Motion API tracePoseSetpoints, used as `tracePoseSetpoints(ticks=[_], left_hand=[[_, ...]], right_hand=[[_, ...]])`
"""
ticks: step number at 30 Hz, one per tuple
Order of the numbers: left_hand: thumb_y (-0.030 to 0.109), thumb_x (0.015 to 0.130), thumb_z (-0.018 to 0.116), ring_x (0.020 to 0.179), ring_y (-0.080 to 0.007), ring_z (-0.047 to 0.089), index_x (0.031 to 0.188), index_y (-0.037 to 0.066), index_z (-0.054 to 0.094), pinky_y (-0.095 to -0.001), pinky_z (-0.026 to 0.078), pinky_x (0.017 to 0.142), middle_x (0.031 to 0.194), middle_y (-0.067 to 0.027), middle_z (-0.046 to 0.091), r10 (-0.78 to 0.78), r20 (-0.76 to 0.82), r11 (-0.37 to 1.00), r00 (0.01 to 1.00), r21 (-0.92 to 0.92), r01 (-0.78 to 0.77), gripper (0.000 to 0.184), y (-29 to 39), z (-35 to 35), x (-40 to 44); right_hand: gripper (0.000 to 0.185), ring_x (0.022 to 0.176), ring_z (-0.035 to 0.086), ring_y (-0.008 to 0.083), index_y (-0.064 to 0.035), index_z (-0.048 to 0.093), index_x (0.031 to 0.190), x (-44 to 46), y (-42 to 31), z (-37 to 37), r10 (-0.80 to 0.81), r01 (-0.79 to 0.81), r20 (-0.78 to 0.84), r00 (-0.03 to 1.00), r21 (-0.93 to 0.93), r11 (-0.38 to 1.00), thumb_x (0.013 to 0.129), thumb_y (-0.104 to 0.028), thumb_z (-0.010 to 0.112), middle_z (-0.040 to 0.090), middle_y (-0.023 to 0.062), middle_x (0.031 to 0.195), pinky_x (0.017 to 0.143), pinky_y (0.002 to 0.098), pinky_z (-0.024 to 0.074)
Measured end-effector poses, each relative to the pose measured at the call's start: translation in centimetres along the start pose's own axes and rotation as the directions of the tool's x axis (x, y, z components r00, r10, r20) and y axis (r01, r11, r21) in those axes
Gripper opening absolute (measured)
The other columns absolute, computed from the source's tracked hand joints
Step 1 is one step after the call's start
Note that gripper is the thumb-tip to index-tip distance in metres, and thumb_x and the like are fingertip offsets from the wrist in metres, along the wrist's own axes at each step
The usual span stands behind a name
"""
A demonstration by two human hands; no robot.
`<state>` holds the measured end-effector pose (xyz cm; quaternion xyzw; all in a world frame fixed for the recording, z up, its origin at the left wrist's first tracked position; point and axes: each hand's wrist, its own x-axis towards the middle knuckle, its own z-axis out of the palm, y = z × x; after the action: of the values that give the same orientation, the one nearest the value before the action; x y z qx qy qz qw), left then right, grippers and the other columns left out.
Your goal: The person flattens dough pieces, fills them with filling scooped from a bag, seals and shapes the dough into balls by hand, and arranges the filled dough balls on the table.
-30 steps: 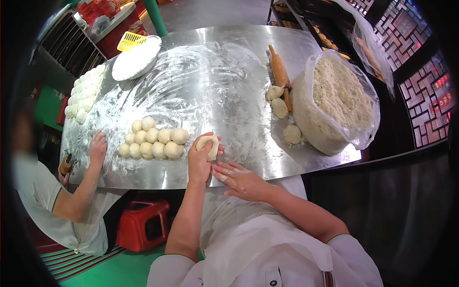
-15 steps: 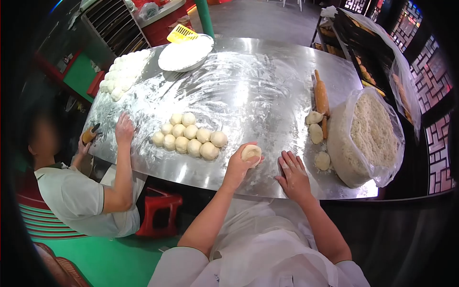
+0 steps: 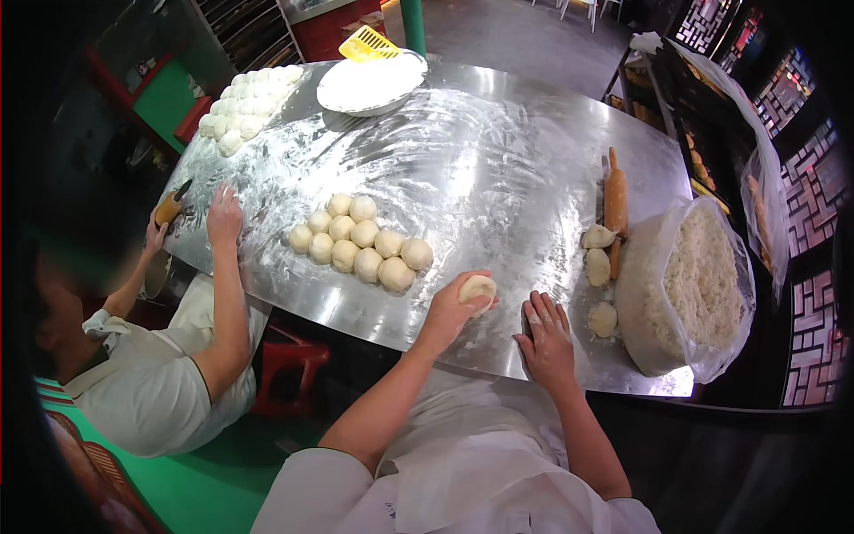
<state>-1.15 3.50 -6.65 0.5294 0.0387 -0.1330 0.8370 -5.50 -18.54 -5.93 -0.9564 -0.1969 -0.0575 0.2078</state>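
My left hand (image 3: 452, 310) is wrapped round a piece of dough (image 3: 478, 291) with a hollow in its top, held just over the steel table near its front edge. To its right, my right hand (image 3: 548, 340) lies flat on the table, fingers stretched out and floury, holding nothing. Left of my left hand sits a cluster of several round dough balls (image 3: 365, 234). Beyond my right hand lie a few small dough pieces (image 3: 598, 267) beside a wooden rolling pin (image 3: 616, 203).
A big plastic-lined bag of crumbly pale filling (image 3: 703, 285) stands at the table's right end. A white basin of flour (image 3: 369, 86) with a yellow scoop (image 3: 368, 44) is at the back. White dough pieces (image 3: 245, 111) fill the far left corner. A co-worker (image 3: 160, 383) works at left, holding a wooden-handled tool (image 3: 169, 206).
The view has shifted, so the table appears turned slightly. My left hand still grips the dough and my right hand stays flat. The co-worker leans nearer the table.
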Motion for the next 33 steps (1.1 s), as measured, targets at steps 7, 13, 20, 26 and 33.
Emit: tracePoseSetpoints(ticks=[7,13,20,26,33], left_hand=[[-0.002,0.094,0.062,0.102,-0.0203,0.068,0.133,-0.001,0.054,-0.0309,0.056,0.093,0.113,-0.0114,0.064,0.024,0.01,0.999,1.0,0.04,-0.025,0.04,0.2,-0.1,-0.2],[0.001,0.093,0.065,0.1,-0.0159,0.068,0.131,0.002,0.058,-0.0279,0.055,0.091,0.112,-0.0085,0.065,0.122,-0.031,0.924,0.992,0.367,-0.102,0.038,-0.4,-0.4,0.2],[0.0,0.093,0.064,0.1,-0.0146,0.068,0.132,0.003,0.058,-0.0272,0.055,0.09,0.113,-0.0092,0.066,0.108,0.006,0.965,0.994,0.239,-0.107,0.039,-1.1,-0.5,0.6],[-0.001,0.092,0.064,0.1,-0.0141,0.066,0.131,0.003,0.059,-0.0273,0.054,0.09,0.112,-0.0088,0.065,0.093,-0.014,0.986,0.996,0.138,-0.09,0.039,-1.3,-0.4,0.3],[0.002,0.094,0.061,0.091,-0.0148,0.068,0.127,0.001,0.06,-0.0286,0.055,0.086,0.101,-0.0102,0.069,0.02,-0.044,1.0,0.999,-0.008,-0.021,0.034,-9.1,-4.6,2.7]], right_hand=[[0.056,0.144,0.039,0.0335,-0.0024,0.052,0.141,-0.1,0.0,0.3,-0.027,0.026,-0.015,1.0,-0.025,0.999,0.092,-0.026,0.066,0.045,0.0161,0.153,0.119,0.0502,0.0286],[0.057,0.145,0.038,0.0333,0.0002,0.051,0.141,-0.2,-0.2,0.5,-0.006,0.005,-0.02,1.0,-0.013,1.0,0.09,-0.022,0.065,0.045,0.0166,0.153,0.12,0.0501,0.0259],[0.058,0.146,0.036,0.0336,-0.0008,0.05,0.142,-0.1,-0.3,0.0,-0.017,0.017,0.005,1.0,-0.026,1.0,0.089,-0.018,0.065,0.043,0.0159,0.155,0.122,0.0495,0.0241],[0.055,0.143,0.039,0.0349,-0.0014,0.051,0.141,-0.1,0.4,-0.4,-0.021,0.021,-0.007,1.0,0.069,0.997,0.089,-0.01,0.064,0.046,0.0158,0.153,0.119,0.0481,0.0293],[0.032,0.109,0.061,0.0384,-0.0027,0.061,0.12,1.6,0.0,-19.4,-0.119,0.138,-0.291,0.949,0.045,0.989,0.089,-0.004,0.066,0.064,0.0155,0.123,0.086,0.0443,0.0531]])
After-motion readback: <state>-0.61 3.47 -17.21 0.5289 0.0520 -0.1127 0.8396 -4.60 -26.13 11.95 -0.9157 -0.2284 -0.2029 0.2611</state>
